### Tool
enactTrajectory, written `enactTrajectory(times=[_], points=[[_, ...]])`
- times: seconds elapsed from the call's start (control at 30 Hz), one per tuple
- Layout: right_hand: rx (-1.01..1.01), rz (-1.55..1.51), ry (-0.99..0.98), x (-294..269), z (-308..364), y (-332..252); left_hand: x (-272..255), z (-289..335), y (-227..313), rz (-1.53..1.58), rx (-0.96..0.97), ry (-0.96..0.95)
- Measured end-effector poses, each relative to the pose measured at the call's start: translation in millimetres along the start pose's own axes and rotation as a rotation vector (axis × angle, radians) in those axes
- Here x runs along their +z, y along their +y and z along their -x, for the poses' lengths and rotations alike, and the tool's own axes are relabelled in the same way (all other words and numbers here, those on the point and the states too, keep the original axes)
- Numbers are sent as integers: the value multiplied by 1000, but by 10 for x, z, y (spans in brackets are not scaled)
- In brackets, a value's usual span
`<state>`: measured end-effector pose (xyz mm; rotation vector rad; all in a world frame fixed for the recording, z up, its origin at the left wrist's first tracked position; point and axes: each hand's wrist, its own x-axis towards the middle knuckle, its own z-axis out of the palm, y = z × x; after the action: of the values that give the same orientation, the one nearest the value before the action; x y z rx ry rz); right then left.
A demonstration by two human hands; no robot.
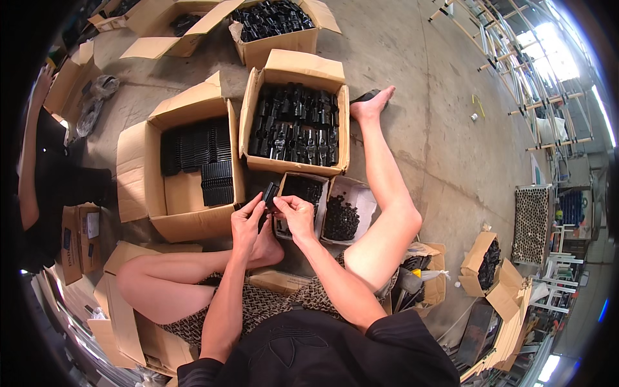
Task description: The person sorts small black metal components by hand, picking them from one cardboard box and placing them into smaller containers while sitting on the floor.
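Note:
In front of me a small black plastic part (270, 193) is held up between both hands. My left hand (247, 218) pinches it from the left, and my right hand (294, 214) grips its right side with thumb and fingers. Just beyond are two small open boxes: one has black pieces (303, 189) partly behind my right hand, the other a heap of tiny black pieces (340, 218). Farther off, an open carton (295, 166) is filled with glossy black parts (296, 119). To its left, another carton (184, 193) contains stacked rows of thin black parts (200, 145).
More cartons (277, 48) with black parts stand at the back. A person in dark clothing (58, 174) is at the far left. Metal tube racks (535, 97) line the right. Beside my right thigh sits an open box (425, 264) holding tools and bags.

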<state>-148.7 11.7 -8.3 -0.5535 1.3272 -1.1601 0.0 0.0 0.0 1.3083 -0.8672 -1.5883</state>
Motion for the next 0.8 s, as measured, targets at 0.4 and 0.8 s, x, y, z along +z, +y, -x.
enactTrajectory(times=[0.4, 0.8], points=[[204, -373, -282, -145, -176, 107, 6, 25, 139, 35, 31, -45], [-138, -111, -244, -61, -108, 18, 8, -6, 51, 37, 99, -39]])
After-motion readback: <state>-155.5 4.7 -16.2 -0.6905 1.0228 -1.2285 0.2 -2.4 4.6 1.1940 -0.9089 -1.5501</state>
